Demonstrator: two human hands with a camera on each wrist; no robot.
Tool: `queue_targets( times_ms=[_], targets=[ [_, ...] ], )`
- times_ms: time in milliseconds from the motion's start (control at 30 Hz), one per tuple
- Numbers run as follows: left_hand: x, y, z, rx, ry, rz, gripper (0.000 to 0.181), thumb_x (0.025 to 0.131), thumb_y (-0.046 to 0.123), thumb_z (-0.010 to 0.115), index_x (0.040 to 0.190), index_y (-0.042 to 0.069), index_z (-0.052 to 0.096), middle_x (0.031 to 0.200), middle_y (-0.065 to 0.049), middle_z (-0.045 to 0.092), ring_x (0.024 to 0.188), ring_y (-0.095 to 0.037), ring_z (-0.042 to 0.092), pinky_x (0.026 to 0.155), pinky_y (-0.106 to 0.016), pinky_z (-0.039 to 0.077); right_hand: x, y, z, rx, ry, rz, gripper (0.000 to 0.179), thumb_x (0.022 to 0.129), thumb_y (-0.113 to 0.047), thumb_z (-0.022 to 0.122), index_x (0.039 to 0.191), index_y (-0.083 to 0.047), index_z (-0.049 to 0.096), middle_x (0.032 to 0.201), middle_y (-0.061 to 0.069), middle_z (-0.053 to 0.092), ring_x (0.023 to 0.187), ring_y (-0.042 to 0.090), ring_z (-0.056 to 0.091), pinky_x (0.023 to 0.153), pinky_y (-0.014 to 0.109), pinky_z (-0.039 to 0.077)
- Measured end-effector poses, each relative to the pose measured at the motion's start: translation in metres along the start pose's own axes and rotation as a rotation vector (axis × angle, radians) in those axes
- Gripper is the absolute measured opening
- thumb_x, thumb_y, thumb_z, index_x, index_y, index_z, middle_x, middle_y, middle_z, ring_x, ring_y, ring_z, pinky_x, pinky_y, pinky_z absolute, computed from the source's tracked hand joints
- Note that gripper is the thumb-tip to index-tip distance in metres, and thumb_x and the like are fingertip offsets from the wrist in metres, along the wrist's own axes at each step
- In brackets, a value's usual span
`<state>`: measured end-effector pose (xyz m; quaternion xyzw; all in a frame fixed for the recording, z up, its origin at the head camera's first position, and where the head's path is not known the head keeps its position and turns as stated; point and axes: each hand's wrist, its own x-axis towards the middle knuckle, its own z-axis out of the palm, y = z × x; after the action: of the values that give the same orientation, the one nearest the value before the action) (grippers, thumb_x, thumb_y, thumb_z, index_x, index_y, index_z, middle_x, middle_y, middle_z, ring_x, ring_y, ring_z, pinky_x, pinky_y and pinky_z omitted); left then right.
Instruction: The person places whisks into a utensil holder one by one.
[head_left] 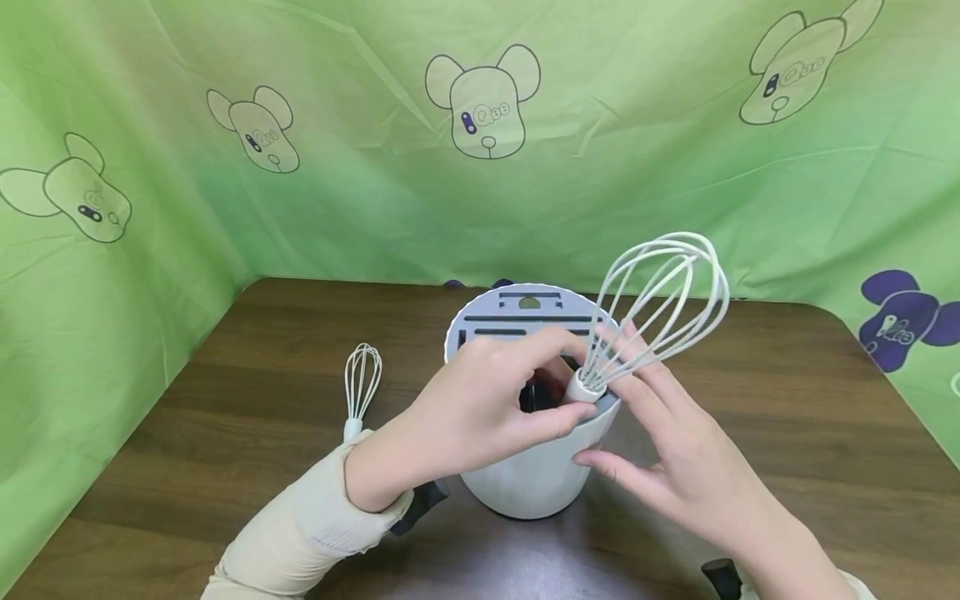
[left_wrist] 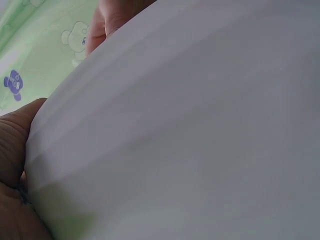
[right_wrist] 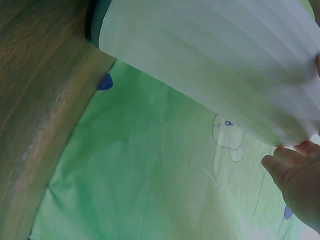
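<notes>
A large white whisk [head_left: 663, 308] stands tilted to the right over a white utensil holder [head_left: 525, 475], wires up; its lower handle is hidden by the holder and hand. My left hand [head_left: 487, 400] grips the whisk just below its wires, with the thumb along the holder's front rim. With fingers spread, my right hand [head_left: 675, 450] rests against the holder's right side, its fingertips behind the whisk's wires. In the right wrist view, the right fingers [right_wrist: 287, 165] touch the holder's ribbed wall [right_wrist: 200, 55]. That wall [left_wrist: 175, 125] fills most of the left wrist view.
A smaller pale whisk [head_left: 363, 387] lies on the brown wooden table [head_left: 225, 417], left of the holder, partly hidden by my left sleeve [head_left: 315, 508]. The holder's grey slotted top [head_left: 525, 312] shows several narrow openings. A green printed cloth [head_left: 360, 208] hangs around the table.
</notes>
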<state>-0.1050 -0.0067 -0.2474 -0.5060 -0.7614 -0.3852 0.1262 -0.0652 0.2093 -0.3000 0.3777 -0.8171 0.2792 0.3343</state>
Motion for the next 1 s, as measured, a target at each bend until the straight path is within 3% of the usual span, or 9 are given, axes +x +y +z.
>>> queue_targets(
  times_ms=[200, 467, 633, 833, 1000],
  targets=[
    [0.000, 0.001, -0.002, 0.026, -0.033, -0.036, 0.020, 0.087, 0.018, 0.076, 0.099, 0.012, 0.062, 0.081, 0.008, 0.071, 0.072, 0.005, 0.060, 0.066, -0.012, 0.049, -0.001, 0.000, 0.000, -0.006, -0.002, -0.004, 0.073, 0.096, -0.055, 0.054, 0.136, 0.006, 0.053, 0.156, 0.016, 0.040, 0.151, 0.023, 0.029, 0.121, 0.023, 0.026],
    [0.002, 0.002, -0.007, 0.001, -0.083, -0.068, 0.020, 0.088, 0.019, 0.076, 0.101, 0.012, 0.064, 0.085, 0.008, 0.072, 0.079, 0.003, 0.065, 0.074, -0.012, 0.050, 0.002, -0.001, -0.001, -0.016, -0.006, -0.006, 0.075, 0.096, -0.056, 0.054, 0.139, 0.006, 0.050, 0.155, 0.017, 0.041, 0.148, 0.016, 0.034, 0.120, 0.022, 0.028],
    [0.002, 0.002, -0.009, -0.026, -0.108, -0.072, 0.028, 0.088, 0.022, 0.076, 0.111, 0.012, 0.061, 0.088, 0.008, 0.071, 0.081, 0.002, 0.065, 0.076, -0.014, 0.051, 0.002, -0.002, 0.000, 0.004, -0.007, 0.006, 0.073, 0.095, -0.055, 0.055, 0.137, 0.005, 0.052, 0.149, 0.019, 0.046, 0.147, 0.014, 0.035, 0.119, 0.022, 0.028],
    [0.000, 0.001, -0.011, -0.069, -0.090, -0.060, 0.048, 0.088, 0.019, 0.076, 0.131, 0.009, 0.057, 0.101, 0.005, 0.070, 0.090, 0.000, 0.066, 0.084, -0.017, 0.053, 0.002, -0.002, 0.000, 0.018, 0.004, -0.015, 0.070, 0.096, -0.053, 0.057, 0.133, 0.007, 0.053, 0.141, 0.020, 0.051, 0.147, 0.017, 0.036, 0.120, 0.025, 0.029],
    [-0.005, 0.002, -0.018, -0.025, -0.080, -0.025, 0.045, 0.090, 0.021, 0.074, 0.130, 0.010, 0.058, 0.109, 0.004, 0.068, 0.098, -0.003, 0.063, 0.090, -0.017, 0.050, 0.003, -0.002, -0.001, 0.033, 0.003, -0.017, 0.070, 0.095, -0.051, 0.058, 0.135, 0.006, 0.052, 0.147, 0.023, 0.047, 0.148, 0.023, 0.035, 0.121, 0.027, 0.027]
  ],
)
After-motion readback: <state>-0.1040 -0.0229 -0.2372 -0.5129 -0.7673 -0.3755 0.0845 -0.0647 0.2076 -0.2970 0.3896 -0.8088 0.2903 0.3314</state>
